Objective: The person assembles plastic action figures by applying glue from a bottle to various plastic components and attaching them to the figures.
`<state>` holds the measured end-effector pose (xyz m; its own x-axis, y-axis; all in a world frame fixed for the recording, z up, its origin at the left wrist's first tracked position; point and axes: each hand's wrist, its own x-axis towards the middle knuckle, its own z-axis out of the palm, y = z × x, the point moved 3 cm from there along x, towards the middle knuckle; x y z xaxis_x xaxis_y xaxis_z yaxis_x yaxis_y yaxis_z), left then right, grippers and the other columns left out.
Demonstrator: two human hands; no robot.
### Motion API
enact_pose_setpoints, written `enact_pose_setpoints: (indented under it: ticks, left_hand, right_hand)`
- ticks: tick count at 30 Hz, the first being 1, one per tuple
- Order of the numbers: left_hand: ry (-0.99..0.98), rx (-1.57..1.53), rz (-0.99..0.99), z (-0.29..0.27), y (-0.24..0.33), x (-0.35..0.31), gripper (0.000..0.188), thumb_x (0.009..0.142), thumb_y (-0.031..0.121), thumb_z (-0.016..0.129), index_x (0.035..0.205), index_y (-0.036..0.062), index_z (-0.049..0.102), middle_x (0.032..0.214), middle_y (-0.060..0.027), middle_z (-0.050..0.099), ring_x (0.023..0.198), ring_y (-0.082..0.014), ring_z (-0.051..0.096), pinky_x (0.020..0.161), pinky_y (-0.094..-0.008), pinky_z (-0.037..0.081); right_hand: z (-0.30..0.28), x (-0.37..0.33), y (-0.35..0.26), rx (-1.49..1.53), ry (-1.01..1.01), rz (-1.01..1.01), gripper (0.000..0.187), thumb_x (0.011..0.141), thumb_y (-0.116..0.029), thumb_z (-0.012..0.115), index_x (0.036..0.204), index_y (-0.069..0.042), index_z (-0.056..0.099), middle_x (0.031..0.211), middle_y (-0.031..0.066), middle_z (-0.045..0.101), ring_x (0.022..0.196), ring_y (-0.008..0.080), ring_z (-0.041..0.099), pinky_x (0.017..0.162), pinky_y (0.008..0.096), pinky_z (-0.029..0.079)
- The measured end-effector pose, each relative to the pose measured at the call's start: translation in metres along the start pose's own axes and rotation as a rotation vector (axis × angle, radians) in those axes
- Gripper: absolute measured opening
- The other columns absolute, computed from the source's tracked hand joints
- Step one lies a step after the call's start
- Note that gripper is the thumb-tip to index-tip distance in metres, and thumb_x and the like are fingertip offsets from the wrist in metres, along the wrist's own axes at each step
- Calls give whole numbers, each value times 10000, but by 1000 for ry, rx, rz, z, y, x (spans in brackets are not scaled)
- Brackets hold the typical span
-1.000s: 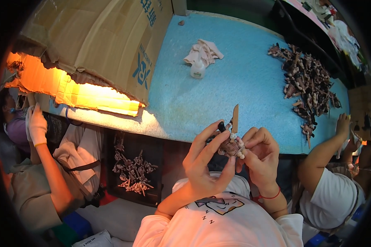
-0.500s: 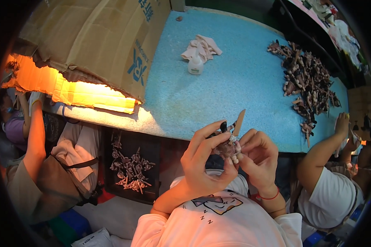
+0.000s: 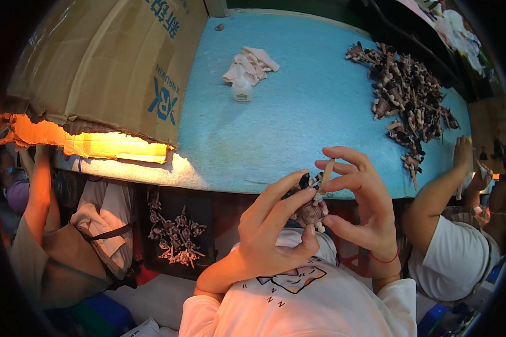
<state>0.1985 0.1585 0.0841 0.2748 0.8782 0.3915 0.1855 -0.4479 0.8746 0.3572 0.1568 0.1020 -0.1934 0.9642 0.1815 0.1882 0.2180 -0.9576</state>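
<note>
Blue worktop (image 3: 287, 126): in the head view it spreads beyond the person's hands, its near edge just past the fingers.
Figurine (image 3: 310, 213): small, mauve and pale with black parts, held off the surface in front of the person's shirt (image 3: 298, 303).
Left hand (image 3: 272, 224): closed round the figurine's left side, fingers above and thumb below, apparently bearing it.
Right hand (image 3: 365, 210): fingers spread, tips at the tan blade-like piece (image 3: 327, 173), thumb by the body; whether they grip or merely touch cannot be told.
Step in hand: seemingly close fingertip work on that piece, one figurine at a time.
Next move: calls for a steady left hold and light, even pressure from the right, since the thin piece looks easy to bend.
Figurine heap (image 3: 402, 92): similar ones on the worktop's right side.
White bottle (image 3: 242, 90): upright, just in front of the pale cloth (image 3: 256, 62).
Dark bin (image 3: 205, 205): more figurines, below the worktop, left.
</note>
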Motion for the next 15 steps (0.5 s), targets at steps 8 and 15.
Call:
enact_pose_setpoints:
  ticks: [8,15]
  left_hand:
    - [-113,89,167,10,8,5,441,570,4,626,1004,-51,571,1078,-243,544,846,-274,608,709,-292,506]
    - [-168,106,232,17,9,10,429,584,-3,612,1000,-90,556,1100,-261,510,774,-308,573,650,-329,494]
  right_hand:
    - [-16,-1,-1,61,-157,117,323,631,11,639,945,-12,568,1174,173,468,959,234,559,801,316,496]
    - [-14,-4,10,222,-173,229,296,631,30,610,908,0,509,1065,122,525,971,186,542,808,323,515]
